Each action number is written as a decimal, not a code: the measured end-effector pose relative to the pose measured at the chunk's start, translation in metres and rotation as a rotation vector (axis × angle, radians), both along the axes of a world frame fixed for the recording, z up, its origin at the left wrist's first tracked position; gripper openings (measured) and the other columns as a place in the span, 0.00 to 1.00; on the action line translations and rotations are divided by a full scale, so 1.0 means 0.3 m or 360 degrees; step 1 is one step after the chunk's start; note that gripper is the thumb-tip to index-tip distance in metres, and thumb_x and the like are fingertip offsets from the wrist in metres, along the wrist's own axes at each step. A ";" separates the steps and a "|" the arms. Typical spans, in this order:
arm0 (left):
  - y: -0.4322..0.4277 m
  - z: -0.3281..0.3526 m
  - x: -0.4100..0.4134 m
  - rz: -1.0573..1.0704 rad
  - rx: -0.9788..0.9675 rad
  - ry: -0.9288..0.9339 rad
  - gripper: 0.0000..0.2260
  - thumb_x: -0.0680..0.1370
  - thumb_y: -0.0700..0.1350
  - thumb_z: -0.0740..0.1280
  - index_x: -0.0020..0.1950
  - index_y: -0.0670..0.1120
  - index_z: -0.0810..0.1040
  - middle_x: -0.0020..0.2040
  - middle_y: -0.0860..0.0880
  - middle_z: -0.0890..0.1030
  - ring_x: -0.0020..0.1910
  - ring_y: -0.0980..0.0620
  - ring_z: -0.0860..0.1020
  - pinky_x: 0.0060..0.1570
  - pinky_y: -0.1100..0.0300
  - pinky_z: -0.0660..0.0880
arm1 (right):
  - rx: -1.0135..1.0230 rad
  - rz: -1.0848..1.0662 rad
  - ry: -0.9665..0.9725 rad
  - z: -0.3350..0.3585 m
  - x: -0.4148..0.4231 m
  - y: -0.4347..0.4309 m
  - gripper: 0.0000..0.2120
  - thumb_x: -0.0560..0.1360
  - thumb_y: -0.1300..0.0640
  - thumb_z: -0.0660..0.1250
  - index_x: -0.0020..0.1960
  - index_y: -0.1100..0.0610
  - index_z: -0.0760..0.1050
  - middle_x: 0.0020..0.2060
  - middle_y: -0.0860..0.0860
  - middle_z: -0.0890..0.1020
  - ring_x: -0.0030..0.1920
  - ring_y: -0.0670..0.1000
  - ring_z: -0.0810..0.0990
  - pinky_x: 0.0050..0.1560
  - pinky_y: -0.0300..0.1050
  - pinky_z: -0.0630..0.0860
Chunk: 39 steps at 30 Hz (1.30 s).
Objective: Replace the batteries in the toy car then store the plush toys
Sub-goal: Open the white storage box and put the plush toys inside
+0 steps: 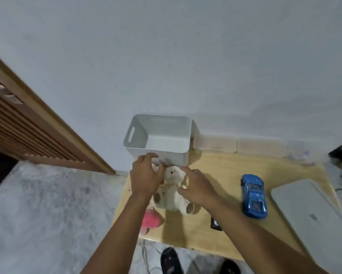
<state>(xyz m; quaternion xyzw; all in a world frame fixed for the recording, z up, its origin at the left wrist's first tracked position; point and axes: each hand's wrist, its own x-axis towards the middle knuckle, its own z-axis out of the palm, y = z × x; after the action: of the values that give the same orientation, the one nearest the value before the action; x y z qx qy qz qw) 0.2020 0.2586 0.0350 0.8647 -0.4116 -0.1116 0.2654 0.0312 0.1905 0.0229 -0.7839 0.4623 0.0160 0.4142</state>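
A white teddy bear (173,186) lies on its back on the wooden table (221,171), just in front of an empty white storage bin (160,133). My left hand (145,176) grips the bear's left side, with its fingertips up near the bin's front wall. On the other side, my right hand (196,187) holds the bear with thumb and curled fingers. A pink plush toy (150,220) sits at the table's near left edge, partly under my left forearm. To the right of the hands, the blue toy car (254,195) stands on its wheels.
A closed grey laptop (312,214) lies at the right end of the table. A small black object (215,224) lies by my right forearm. The bin stands against the wall. Black slippers (171,262) and cables are on the floor below the table's near edge.
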 end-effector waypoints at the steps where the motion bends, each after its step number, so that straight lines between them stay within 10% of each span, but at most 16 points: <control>1: 0.029 -0.023 0.047 0.0013 0.0166 0.0046 0.19 0.76 0.51 0.68 0.67 0.53 0.76 0.64 0.44 0.78 0.60 0.38 0.78 0.59 0.43 0.76 | 0.0013 0.0054 0.0066 -0.032 0.051 0.015 0.36 0.73 0.48 0.69 0.78 0.40 0.57 0.73 0.52 0.65 0.70 0.58 0.70 0.62 0.54 0.75; 7: 0.114 -0.200 0.232 -0.0284 0.0782 0.0396 0.36 0.78 0.53 0.67 0.82 0.58 0.53 0.75 0.38 0.64 0.68 0.32 0.73 0.66 0.39 0.73 | 0.0031 0.0084 0.0328 -0.175 0.215 0.086 0.43 0.73 0.46 0.69 0.78 0.35 0.45 0.77 0.58 0.60 0.71 0.64 0.67 0.64 0.56 0.73; 19: 0.135 -0.266 0.294 -0.0433 0.0321 0.0248 0.30 0.74 0.46 0.68 0.73 0.56 0.61 0.62 0.40 0.74 0.54 0.35 0.79 0.50 0.42 0.80 | -0.0226 -0.0122 0.0280 -0.219 0.251 0.139 0.45 0.68 0.46 0.72 0.75 0.36 0.48 0.63 0.57 0.75 0.59 0.63 0.74 0.55 0.56 0.76; 31: 0.068 0.061 0.310 -0.0198 -0.0851 -0.0049 0.30 0.70 0.49 0.72 0.71 0.43 0.71 0.61 0.44 0.77 0.58 0.45 0.76 0.50 0.56 0.76 | -0.1224 -0.0226 -0.0654 0.091 0.258 0.071 0.38 0.69 0.56 0.74 0.76 0.57 0.63 0.65 0.55 0.74 0.57 0.55 0.75 0.55 0.48 0.77; 39: -0.243 0.193 0.424 -0.0296 -0.0623 -0.0080 0.31 0.73 0.48 0.73 0.73 0.50 0.65 0.61 0.44 0.78 0.56 0.43 0.77 0.47 0.53 0.76 | -0.0809 -0.0245 -0.0361 0.269 0.395 -0.262 0.40 0.71 0.58 0.72 0.74 0.39 0.55 0.62 0.54 0.76 0.59 0.59 0.72 0.53 0.51 0.74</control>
<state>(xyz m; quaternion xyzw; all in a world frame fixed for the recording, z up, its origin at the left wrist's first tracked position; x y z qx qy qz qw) 0.3292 0.1855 0.0928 0.7575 -0.5099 -0.0319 0.4065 0.1499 0.1118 0.1035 -0.8220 0.4603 -0.2196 0.2533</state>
